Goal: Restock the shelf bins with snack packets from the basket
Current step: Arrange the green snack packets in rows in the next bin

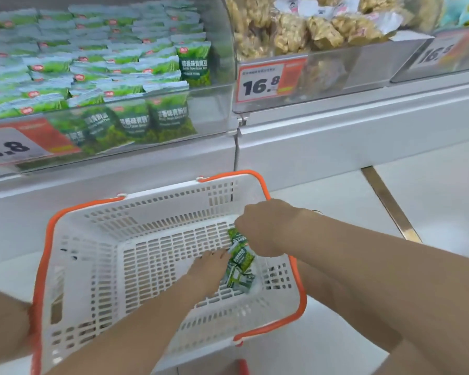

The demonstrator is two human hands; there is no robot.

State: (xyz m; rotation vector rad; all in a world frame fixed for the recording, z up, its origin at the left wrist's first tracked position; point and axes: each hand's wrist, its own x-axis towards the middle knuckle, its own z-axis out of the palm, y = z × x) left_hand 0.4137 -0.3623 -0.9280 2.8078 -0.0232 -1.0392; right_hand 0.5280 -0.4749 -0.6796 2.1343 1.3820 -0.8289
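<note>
Orange-rimmed white plastic, the basket [73, 239] sits on the pale floor [431, 190] in front of the shelf, its slotted walls sloping down to a slotted bottom. Both bare forearms reach into it from the near side.

The left grip [209, 266] lies low over the basket bottom with its fingers straight and relaxed, holding nothing. Its fingertips touch the left edge of the snack packets [240, 266].

These few small green packets lie in a short overlapping row at the right of the basket bottom. The row's long axis runs near to far. The farthest packet tilts up from the bottom, its top end pointing away toward the shelf.

The right grip [257, 228] is just above that far end, back of the hand up and fingers curled down out of sight. The top packet touches it, but I cannot tell whether the fingers pinch the packet.

A metal strip [387, 201] crosses the floor to the right of the basket.

Beyond the grey shelf base, the left bin [217, 104] has a clear front and is heaped with green packets of the same kind. Most lie flat. One packet [194, 66] at the right end stands upright, long axis vertical, with its print facing the near side. A red price tag [14, 144] sits at its lower left.

The next bin [336, 74] to the right holds beige puffed snacks [309, 31] in clear bags behind a tag reading 16.8 [266, 81].
</note>
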